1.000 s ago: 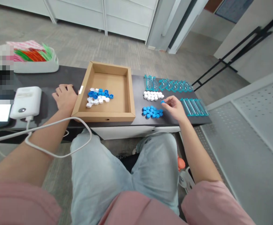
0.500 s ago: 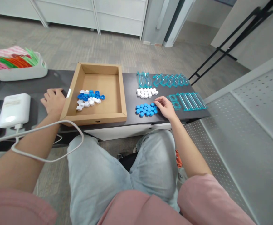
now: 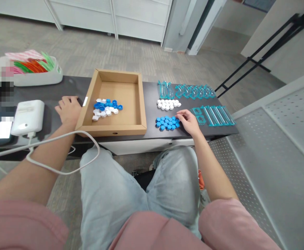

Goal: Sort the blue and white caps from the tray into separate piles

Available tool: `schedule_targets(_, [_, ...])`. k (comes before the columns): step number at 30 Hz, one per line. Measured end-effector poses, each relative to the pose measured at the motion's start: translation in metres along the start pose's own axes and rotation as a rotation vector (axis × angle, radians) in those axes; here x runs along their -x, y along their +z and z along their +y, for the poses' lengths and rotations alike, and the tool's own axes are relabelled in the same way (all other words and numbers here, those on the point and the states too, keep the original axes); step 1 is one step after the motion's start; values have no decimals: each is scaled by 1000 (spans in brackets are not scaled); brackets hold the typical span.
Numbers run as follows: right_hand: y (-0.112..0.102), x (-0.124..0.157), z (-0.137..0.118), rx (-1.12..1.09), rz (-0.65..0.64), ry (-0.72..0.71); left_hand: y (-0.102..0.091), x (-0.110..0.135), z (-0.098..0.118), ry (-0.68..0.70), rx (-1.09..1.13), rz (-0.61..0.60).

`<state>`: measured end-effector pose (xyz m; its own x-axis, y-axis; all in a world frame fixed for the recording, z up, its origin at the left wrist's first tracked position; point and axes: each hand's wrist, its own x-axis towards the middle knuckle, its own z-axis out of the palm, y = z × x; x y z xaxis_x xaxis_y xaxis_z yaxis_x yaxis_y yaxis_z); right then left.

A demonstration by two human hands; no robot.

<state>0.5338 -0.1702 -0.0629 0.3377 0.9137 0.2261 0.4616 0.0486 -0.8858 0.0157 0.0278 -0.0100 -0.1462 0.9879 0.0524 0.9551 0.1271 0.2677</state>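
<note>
The dark table (image 3: pixel 150 99) stretches from the left hand (image 3: pixel 68 109) past the right hand (image 3: pixel 188 121), with a white drawer front (image 3: pixel 141 146) below, nearer than both. Well beyond the left hand, white cabinets (image 3: pixel 138 21) stand on a grey, finely streaked floor (image 3: pixel 81 48). Beyond the right hand rises a grey pillar (image 3: pixel 174 31); to its right, slanting black bars (image 3: pixel 274 48) cross before a pale wall (image 3: pixel 284 62). Right of that hand stands a partly perforated grey panel (image 3: pixel 284 152). The light is soft and even.
</note>
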Motion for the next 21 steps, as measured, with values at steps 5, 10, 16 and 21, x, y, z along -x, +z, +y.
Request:
schedule_targets(5, [-1,3,-10,0,193,-121,0,5,1,27,45,15])
schedule_targets(10, [33,-6,-74,106,134,-300,-1,7,1,42,79,13])
schedule_targets(16, [152,-65,-165,497,-499,-530,6,5,-4,62,110,34])
schedule_targets(21, [234,-102,-170,795,-677,-526,8,5,-1,51,81,88])
